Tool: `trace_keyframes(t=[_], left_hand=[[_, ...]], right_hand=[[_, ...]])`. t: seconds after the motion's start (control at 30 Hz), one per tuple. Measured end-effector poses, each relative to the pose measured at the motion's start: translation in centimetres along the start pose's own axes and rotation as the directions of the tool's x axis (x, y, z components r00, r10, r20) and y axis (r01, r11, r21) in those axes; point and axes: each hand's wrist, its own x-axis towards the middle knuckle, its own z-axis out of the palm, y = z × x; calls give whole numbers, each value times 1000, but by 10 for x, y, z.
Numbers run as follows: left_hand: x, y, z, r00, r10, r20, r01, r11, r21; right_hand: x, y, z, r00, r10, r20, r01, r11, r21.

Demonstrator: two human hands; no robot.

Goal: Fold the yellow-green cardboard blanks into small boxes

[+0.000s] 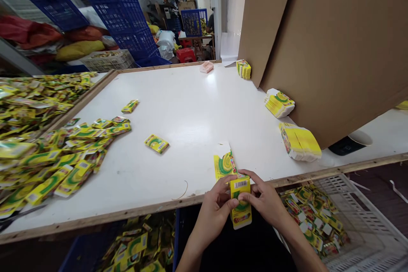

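Between my two hands is a small yellow and green carton [241,214], upright, its barcode end uppermost, just off the front edge of the table. My left hand [215,208] grips its left side, thumb across the front. My right hand [263,197] pinches the right side and upper edge, thumb also on the front. Right behind my fingers, a flat carton blank [224,163] with a white flap lies on the white table [178,110]. Whether anything is inside the held carton is hidden.
Filled packs are heaped at the left [76,174]; two lie apart, one nearer [157,143], one farther [130,106]. Bundled blanks [299,142] line a cardboard panel [338,42] on the right. A grey crate [366,221] and a blue bin [79,246] of packs stand below the table edge.
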Motion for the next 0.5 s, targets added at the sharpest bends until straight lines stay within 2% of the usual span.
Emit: trace_keyframes(t=[0.13, 0.27, 0.33, 0.4, 0.5], left_hand=[[3, -2, 0, 1000, -3, -4, 3, 997, -80], [6, -8, 9, 990, 93, -110, -88, 995, 46], [8, -11, 15, 979, 133, -153, -118, 988, 104], [11, -14, 18, 979, 150, -141, -128, 980, 151], [20, -20, 8, 969, 201, -145, -134, 918, 374]], right_hand=[[0, 0, -3, 993, -84, -83, 91, 993, 75], [0, 1, 8, 985, -81, -149, 117, 962, 248], [-2, 0, 8, 976, -116, -185, 163, 951, 264], [-6, 1, -4, 968, -146, -202, 186, 963, 196], [-17, 8, -46, 953, -146, -265, 112, 984, -140]])
